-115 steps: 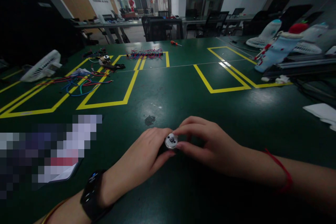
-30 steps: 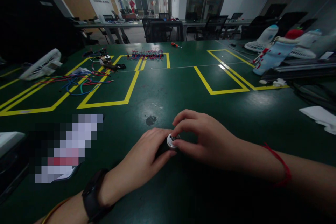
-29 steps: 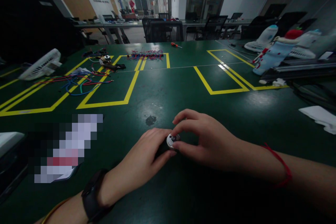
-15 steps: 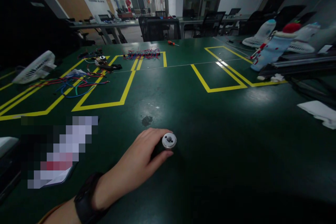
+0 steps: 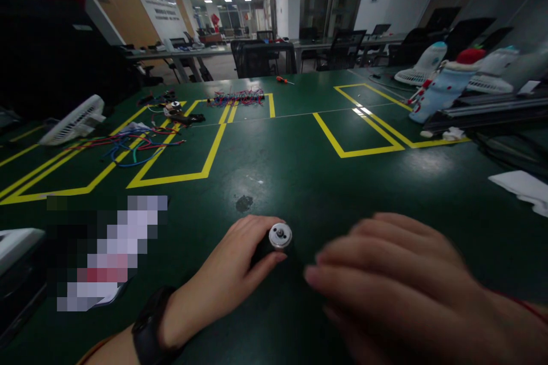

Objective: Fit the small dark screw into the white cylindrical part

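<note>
My left hand, with a black band on the wrist, is closed around a small round metal motor on the green table. The motor stands upright, its silver end face with a short centre shaft and small dark holes turned up; its lower body is hidden by my fingers and shadow. To the right of it, apart from the motor, my right hand hovers over the table, slightly blurred. Its fingers are curled together, and whatever they may hold is hidden.
At left lie a blurred-out flat item, loose wires and a white fan. Farther back are a wire bundle and an orange screwdriver. A light-blue snowman-like figure and white tissue are at right.
My right hand has come into view from the right, near the motor. My left hand keeps its hold on the motor. The camera view has shifted slightly.
</note>
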Tool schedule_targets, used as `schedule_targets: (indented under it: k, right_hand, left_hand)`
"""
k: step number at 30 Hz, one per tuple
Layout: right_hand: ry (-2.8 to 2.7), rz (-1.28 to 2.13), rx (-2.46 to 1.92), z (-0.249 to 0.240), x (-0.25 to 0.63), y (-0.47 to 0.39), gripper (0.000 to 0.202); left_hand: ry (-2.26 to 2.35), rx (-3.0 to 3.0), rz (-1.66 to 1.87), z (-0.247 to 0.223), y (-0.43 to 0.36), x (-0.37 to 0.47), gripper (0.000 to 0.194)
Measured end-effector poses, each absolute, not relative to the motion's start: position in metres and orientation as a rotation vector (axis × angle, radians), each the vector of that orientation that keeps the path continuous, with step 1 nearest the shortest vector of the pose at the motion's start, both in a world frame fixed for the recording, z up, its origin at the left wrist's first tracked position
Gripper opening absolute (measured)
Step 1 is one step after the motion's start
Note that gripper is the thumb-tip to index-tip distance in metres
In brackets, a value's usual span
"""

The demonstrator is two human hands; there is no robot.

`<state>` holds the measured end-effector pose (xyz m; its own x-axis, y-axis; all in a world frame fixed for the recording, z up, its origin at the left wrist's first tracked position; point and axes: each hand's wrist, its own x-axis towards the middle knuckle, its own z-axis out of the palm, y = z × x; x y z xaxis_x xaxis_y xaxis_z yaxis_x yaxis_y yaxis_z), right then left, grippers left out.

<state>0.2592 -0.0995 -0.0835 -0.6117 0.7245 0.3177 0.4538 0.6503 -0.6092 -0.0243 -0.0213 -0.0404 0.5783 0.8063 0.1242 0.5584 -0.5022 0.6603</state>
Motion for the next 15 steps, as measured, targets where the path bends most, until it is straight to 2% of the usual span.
schedule_targets:
  k: [3, 5, 15]
  right_hand:
    - [-2.424, 0.592, -0.963, -0.008, 0.212, -0.029, 0.032]
    - [-2.429, 0.573, -0.982, 0.011, 0.191, -0.008, 0.024]
    - [-2.326, 0.617, -0.990, 0.014, 0.194, -0.004, 0.010]
  left_hand:
    - [1.076, 2.245, 0.587, -0.041, -0.022, -0.024, 0.032]
    - [1.072, 2.246, 0.588, -0.042, -0.022, -0.024, 0.030]
    - [1.076, 2.218, 0.561, -0.039, -0.020, -0.023, 0.032]
